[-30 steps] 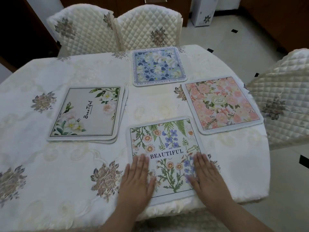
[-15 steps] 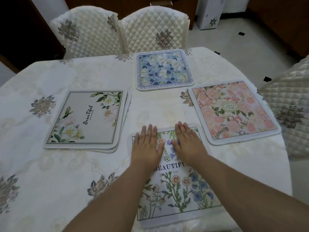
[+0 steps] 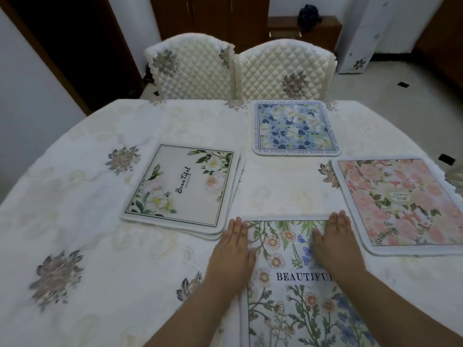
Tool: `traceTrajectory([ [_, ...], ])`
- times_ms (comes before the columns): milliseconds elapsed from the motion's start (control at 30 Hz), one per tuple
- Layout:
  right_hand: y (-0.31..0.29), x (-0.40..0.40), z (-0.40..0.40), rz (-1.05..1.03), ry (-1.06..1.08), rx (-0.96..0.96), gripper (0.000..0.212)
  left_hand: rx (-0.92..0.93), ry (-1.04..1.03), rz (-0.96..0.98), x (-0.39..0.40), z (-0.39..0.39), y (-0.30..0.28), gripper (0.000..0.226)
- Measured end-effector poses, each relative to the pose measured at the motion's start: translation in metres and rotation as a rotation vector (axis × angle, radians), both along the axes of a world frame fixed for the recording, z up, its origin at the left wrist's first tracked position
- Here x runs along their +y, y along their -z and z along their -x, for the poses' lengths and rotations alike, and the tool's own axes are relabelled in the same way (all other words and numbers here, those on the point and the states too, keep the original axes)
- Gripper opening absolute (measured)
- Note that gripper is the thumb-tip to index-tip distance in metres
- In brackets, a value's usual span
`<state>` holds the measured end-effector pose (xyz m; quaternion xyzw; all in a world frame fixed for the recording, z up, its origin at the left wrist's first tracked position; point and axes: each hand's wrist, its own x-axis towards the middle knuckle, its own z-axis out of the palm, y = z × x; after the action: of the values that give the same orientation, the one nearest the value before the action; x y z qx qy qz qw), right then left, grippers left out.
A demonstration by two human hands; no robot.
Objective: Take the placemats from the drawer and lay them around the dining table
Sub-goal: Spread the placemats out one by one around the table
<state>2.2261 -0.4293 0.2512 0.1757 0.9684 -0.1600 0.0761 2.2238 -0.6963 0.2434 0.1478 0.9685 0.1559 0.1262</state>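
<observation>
A wildflower placemat (image 3: 295,291) printed "BEAUTIFUL" lies at the table's near edge. My left hand (image 3: 233,251) lies flat over its far left corner, and my right hand (image 3: 335,239) presses flat near its far right corner. A small stack of placemats (image 3: 185,189) with a white-rose mat on top sits to the left. A blue floral placemat (image 3: 295,127) lies at the far side, in front of a chair. A pink floral placemat (image 3: 403,201) lies at the right.
The dining table (image 3: 82,201) wears a cream embroidered cloth. Two quilted chairs (image 3: 190,68) (image 3: 285,68) stand at the far side. Tiled floor (image 3: 390,88) lies to the right, and a dark doorway is at the left.
Both hands slid from the near part of the wildflower mat to its far edge, then spread apart toward its far corners. The camera moved closer over the table.
</observation>
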Motion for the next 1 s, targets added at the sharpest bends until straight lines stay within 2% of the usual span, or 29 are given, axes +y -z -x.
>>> traceTrajectory([
  [100, -0.028, -0.052, 0.005, 0.266, 0.020, 0.124, 0.064, 0.139, -0.080, -0.155, -0.048, 0.012, -0.024, 0.069],
  [167, -0.044, -0.096, 0.016, 0.457, 0.025, 0.127, 0.058, 0.223, -0.207, -0.183, -0.088, 0.037, -0.042, 0.067],
  [233, -0.055, -0.140, 0.032, 0.571, 0.029, 0.061, 0.055, 0.161, -0.368, -0.157, -0.133, 0.069, -0.055, 0.069],
  [333, -0.061, -0.197, 0.052, 0.666, 0.053, 0.007, 0.056, -0.061, -0.547, -0.014, -0.194, 0.105, -0.059, 0.083],
  [433, -0.053, -0.237, 0.061, 0.678, 0.127, -0.035, 0.063, -0.230, -0.631, -0.053, -0.235, 0.128, -0.054, 0.091],
  [567, -0.041, -0.257, 0.069, 0.646, 0.302, 0.021, 0.070, -0.175, -0.617, -0.023, -0.258, 0.140, -0.039, 0.088],
  [667, -0.036, -0.256, 0.075, 0.589, 0.317, 0.038, 0.059, -0.183, -0.635, -0.038, -0.261, 0.142, -0.034, 0.078],
  [767, -0.038, -0.252, 0.081, 0.688, 0.359, 0.086, 0.041, -0.216, -0.676, -0.264, -0.264, 0.146, -0.033, 0.059],
  [867, -0.039, -0.247, 0.091, 0.605, 0.268, 0.207, 0.048, -0.111, -0.564, -0.375, -0.265, 0.147, -0.036, 0.034],
  [1000, -0.050, -0.235, 0.110, 0.523, 0.160, 0.365, 0.064, 0.108, -0.520, -0.371, -0.258, 0.150, -0.034, 0.036],
])
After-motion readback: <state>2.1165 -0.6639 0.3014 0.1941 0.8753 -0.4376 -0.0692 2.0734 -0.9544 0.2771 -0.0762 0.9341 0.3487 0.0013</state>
